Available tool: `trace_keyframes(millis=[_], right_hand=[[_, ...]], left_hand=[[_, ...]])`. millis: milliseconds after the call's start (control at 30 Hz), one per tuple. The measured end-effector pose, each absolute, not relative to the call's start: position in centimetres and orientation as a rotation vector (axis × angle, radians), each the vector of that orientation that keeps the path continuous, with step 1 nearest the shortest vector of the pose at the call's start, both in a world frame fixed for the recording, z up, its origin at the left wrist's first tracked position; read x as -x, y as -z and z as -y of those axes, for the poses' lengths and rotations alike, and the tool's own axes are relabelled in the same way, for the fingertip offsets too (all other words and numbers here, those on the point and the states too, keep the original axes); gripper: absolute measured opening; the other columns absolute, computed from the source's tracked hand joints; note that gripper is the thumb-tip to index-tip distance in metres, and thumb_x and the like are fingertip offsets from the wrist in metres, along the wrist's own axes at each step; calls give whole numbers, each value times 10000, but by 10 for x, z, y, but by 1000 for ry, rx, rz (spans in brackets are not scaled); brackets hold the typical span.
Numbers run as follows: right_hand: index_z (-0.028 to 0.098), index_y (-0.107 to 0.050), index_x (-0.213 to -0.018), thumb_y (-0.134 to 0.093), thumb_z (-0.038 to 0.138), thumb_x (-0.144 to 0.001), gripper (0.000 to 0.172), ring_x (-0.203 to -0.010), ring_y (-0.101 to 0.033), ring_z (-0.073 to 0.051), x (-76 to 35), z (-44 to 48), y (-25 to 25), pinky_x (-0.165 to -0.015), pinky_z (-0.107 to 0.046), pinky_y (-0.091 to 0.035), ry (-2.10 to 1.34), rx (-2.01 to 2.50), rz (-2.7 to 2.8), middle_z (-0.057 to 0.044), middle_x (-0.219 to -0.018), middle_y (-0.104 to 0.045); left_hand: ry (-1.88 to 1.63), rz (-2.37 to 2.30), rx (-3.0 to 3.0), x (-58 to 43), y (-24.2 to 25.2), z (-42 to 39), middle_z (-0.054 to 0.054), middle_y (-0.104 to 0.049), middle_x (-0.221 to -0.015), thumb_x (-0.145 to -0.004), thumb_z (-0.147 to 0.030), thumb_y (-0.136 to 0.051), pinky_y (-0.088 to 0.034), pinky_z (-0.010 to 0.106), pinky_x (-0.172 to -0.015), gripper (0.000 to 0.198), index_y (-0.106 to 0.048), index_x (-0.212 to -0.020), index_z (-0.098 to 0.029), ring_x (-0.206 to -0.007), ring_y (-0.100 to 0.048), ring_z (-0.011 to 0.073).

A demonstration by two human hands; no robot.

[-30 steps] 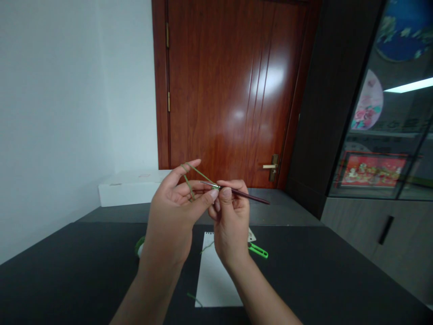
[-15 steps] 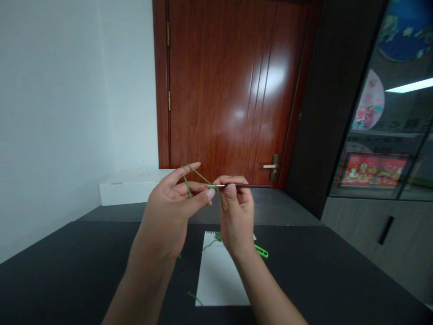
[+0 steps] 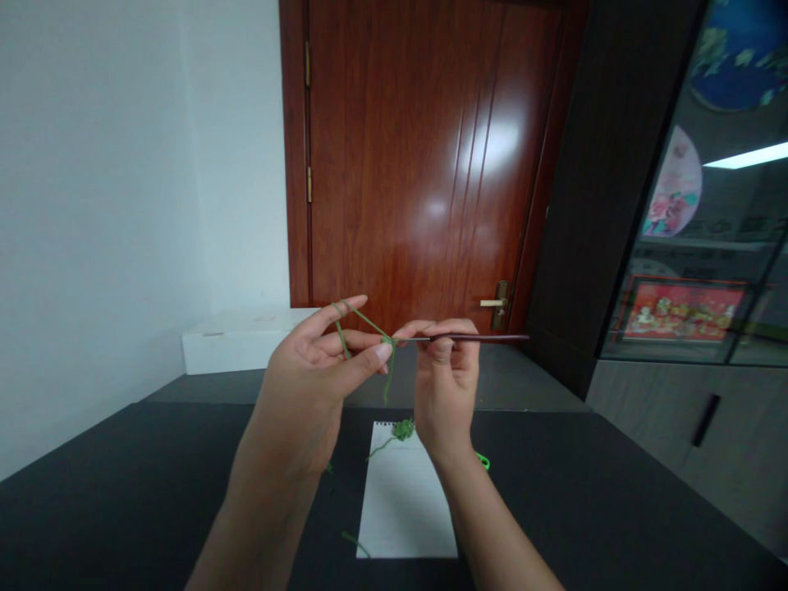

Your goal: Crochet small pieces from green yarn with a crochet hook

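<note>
Green yarn (image 3: 368,319) loops round the raised index finger of my left hand (image 3: 313,361) and runs taut to a small stitched bit (image 3: 387,341). Thumb and middle finger of that hand pinch this bit, and a short tail dangles below it. My right hand (image 3: 446,386) grips a crochet hook (image 3: 480,337) with a dark red handle and a thin metal shaft. The hook lies level, its tip at the yarn by my left fingertips; the tip itself is too small to make out.
On the black table (image 3: 529,509) lies a lined notepad sheet (image 3: 406,501) with a green crocheted piece (image 3: 403,429) at its top and a yarn scrap (image 3: 355,542) below. A bright green plastic object (image 3: 483,461) is partly behind my right wrist. A white box (image 3: 227,341) stands back left.
My right hand has drawn the hook to the right, away from my left fingers. More of the metal shaft and the hanging yarn tail shows. My left hand has stayed put.
</note>
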State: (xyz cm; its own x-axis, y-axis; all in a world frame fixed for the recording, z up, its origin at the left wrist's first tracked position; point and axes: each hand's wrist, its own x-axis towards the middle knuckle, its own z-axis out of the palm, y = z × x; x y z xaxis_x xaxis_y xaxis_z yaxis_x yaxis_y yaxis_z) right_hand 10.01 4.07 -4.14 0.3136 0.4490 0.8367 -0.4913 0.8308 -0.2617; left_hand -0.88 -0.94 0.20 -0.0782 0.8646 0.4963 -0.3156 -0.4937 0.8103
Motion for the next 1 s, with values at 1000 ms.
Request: trace_keyframes(millis=[1000], right_hand=[[332, -612, -1095, -526, 234, -991, 167, -936, -708, -224, -106, -31, 48, -923, -490, -483, 243, 206, 1323, -14, -1009, -760]], left_hand=[[-2094, -763, -1455, -7, 10, 14, 9, -753, -787, -740, -111, -779, -595, 257, -769, 604, -609, -1318, -151, -735, -727, 158]])
